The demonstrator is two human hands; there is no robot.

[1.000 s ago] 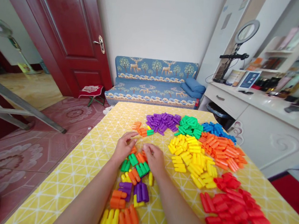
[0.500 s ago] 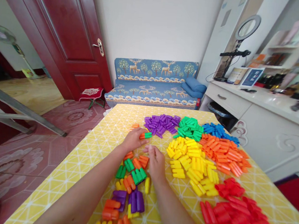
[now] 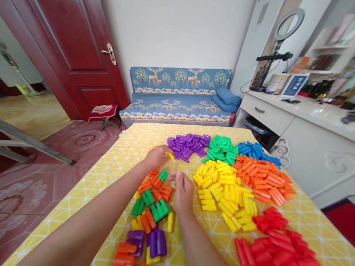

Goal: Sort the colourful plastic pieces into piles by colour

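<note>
My left hand (image 3: 156,157) reaches over the far left of the table, its fingers closed on a small yellow plastic block (image 3: 170,155) whose end shows past the fingertips. Most of those fingers are hidden behind the hand. My right hand (image 3: 184,191) hovers between the block groups with its thumb up and its fingers loosely bent leftward, holding nothing visible. Below my hands, joined and loose plastic blocks lie in a strip: a green-and-orange pair (image 3: 160,178), green blocks (image 3: 159,210), purple blocks (image 3: 157,241) and an orange block (image 3: 125,255). A single yellow block (image 3: 170,222) lies beside my right wrist.
Colour-sorted heaps curve around the right: purple (image 3: 188,144), green (image 3: 223,149), blue (image 3: 258,152), orange (image 3: 263,178), yellow (image 3: 225,191) and red (image 3: 285,258). They lie on a yellow patterned tablecloth (image 3: 212,255). Beyond stand a blue sofa (image 3: 180,103) and a white dresser (image 3: 329,166).
My left hand has let go of the orange-and-green pair, which now lies with the lower strip, and has closed at the yellow block. My right hand stays nearly in place. The view has shifted slightly.
</note>
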